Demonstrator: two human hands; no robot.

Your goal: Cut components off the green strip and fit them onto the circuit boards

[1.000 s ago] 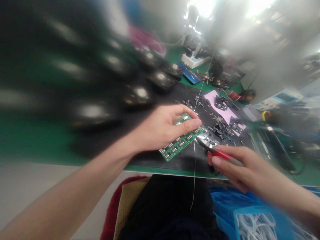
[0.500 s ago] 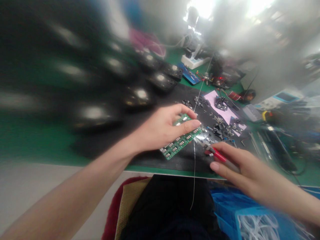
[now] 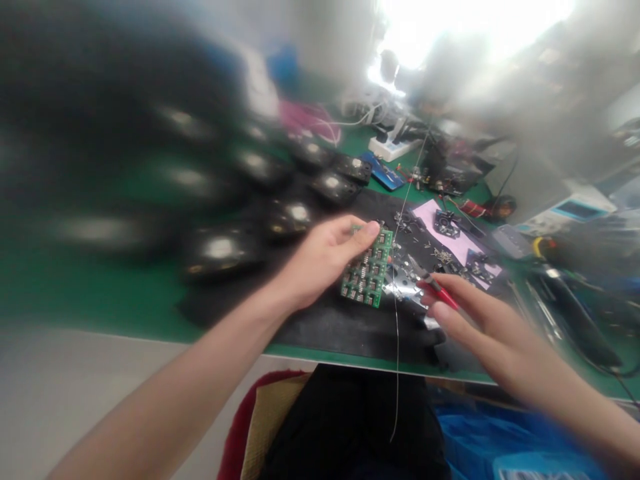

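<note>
A green circuit board point(image 3: 364, 280) with rows of small components is held by its upper left part in my left hand point(image 3: 333, 257), thumb on its face and the other fingers mostly hidden behind. To the right, my right hand point(image 3: 473, 310) grips a red-handled tool point(image 3: 444, 295) with a narrow metal tip pointing up and left. The tip is apart from the board; its exact kind is too blurred to tell. Clear plastic and small shiny parts point(image 3: 404, 287) lie on the black mat point(image 3: 320, 330) between the hands. A thin wire point(image 3: 397, 347) hangs down past the board's right edge.
Several black housings point(image 3: 220, 250) stand on the green table at left. Small modules point(image 3: 447, 223) and screws point(image 3: 442, 255) lie around a pink sheet point(image 3: 425, 210). Farther back are a power strip point(image 3: 393, 147) and a device with a screen point(image 3: 577, 210). Blue bins point(image 3: 470, 433) stand below the table edge.
My left hand has turned the circuit board more upright, and its thumb now lies near the top edge. My right hand still holds the red-handled tool. The camera view has shifted slightly.
</note>
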